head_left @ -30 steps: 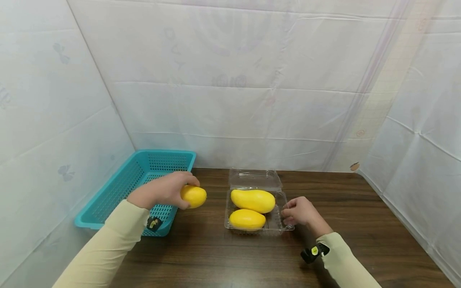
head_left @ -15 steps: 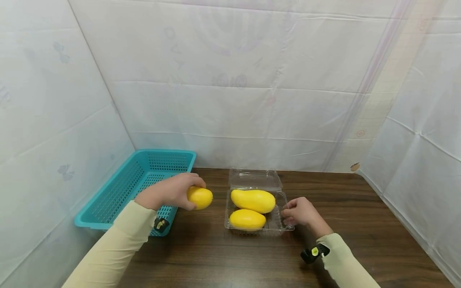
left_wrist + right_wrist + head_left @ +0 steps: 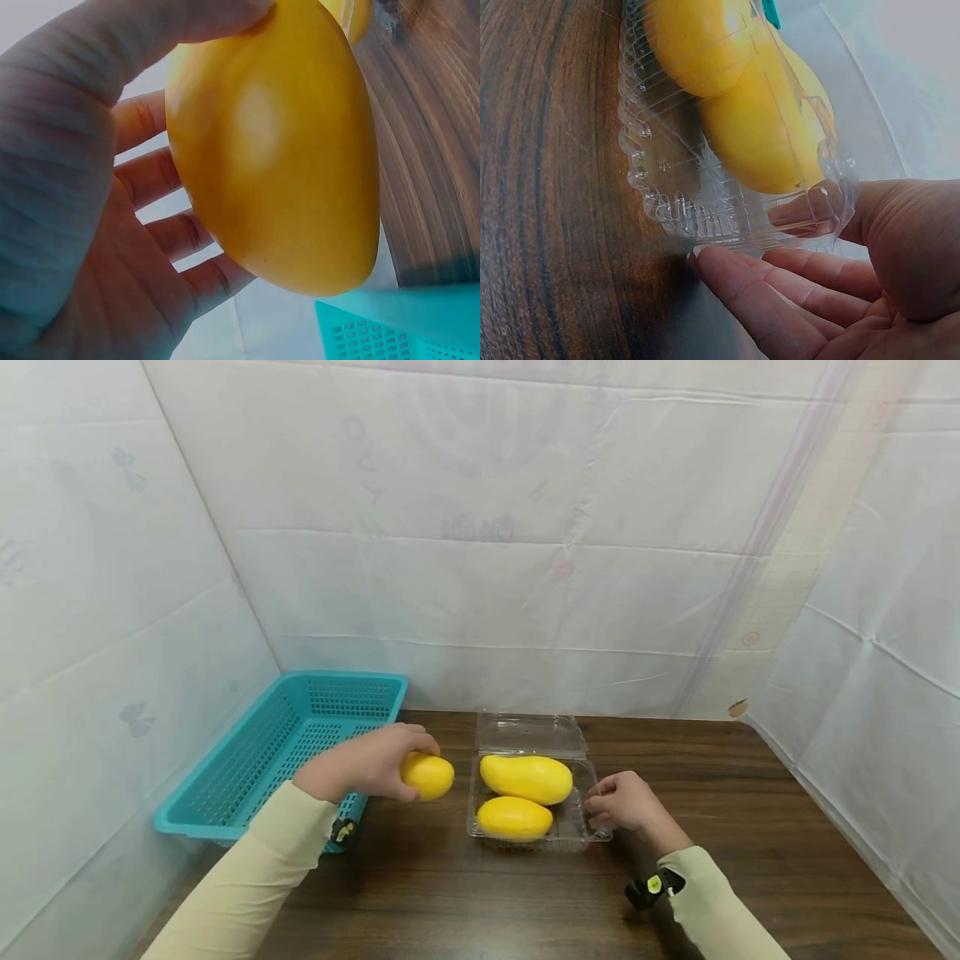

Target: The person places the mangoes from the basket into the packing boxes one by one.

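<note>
My left hand (image 3: 367,762) grips a yellow mango (image 3: 427,777) between thumb and fingers, beside the basket's right rim. In the left wrist view that mango (image 3: 277,165) fills the middle, its far side hidden from me. Two more mangoes lie in a clear plastic clamshell box (image 3: 572,817), the longer one (image 3: 527,778) behind the shorter one (image 3: 514,817). The box's lid (image 3: 531,733) is folded back toward the wall. At its right end my right hand (image 3: 626,802) pinches the side; the right wrist view has the thumb inside the wall (image 3: 739,229) and fingers outside.
A turquoise perforated basket (image 3: 345,677) stands on the left of the dark wooden table (image 3: 480,910). White sheeting (image 3: 465,593) encloses the back and both sides. Each wrist carries a small black camera (image 3: 654,888).
The left hand has carried its mango steadily to the right, away from the basket and closer to the box. The right hand, the box and the two mangoes in it stay where they were.
</note>
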`<state>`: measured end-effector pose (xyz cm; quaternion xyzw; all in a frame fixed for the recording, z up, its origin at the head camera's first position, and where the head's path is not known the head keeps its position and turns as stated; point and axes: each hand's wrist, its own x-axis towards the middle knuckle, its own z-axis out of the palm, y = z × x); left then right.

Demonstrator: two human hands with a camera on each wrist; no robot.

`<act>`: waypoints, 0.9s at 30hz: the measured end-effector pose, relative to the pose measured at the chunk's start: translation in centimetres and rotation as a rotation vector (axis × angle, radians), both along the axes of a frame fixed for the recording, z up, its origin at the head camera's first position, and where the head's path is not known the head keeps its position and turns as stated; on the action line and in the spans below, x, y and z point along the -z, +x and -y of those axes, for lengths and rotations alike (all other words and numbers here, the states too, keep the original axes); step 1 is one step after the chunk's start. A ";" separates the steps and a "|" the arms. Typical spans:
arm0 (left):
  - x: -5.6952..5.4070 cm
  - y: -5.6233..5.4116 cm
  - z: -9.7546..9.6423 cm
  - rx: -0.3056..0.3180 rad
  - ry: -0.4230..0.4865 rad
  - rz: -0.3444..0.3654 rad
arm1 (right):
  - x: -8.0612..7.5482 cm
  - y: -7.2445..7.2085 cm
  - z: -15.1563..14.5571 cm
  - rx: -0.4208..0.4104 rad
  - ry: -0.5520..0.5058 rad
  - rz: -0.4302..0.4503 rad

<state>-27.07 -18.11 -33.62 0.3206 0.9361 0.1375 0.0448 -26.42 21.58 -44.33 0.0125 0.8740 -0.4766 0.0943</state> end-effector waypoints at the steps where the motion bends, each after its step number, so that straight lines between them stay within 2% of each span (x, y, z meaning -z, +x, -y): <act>1: 0.1 0.0 -0.1 0.001 0.000 0.000 | 0.0 0.0 0.0 0.000 -0.001 0.001; 7: 0.5 -0.1 -0.6 0.009 -0.002 -0.006 | -0.1 -0.1 0.0 -0.001 0.002 -0.002; 16: 0.7 0.0 -1.4 0.062 0.013 -0.012 | -0.2 -0.1 0.1 0.000 -0.022 0.010; 27: 1.1 0.1 -2.2 0.084 0.014 -0.038 | -0.2 -0.1 0.1 0.003 -0.015 0.013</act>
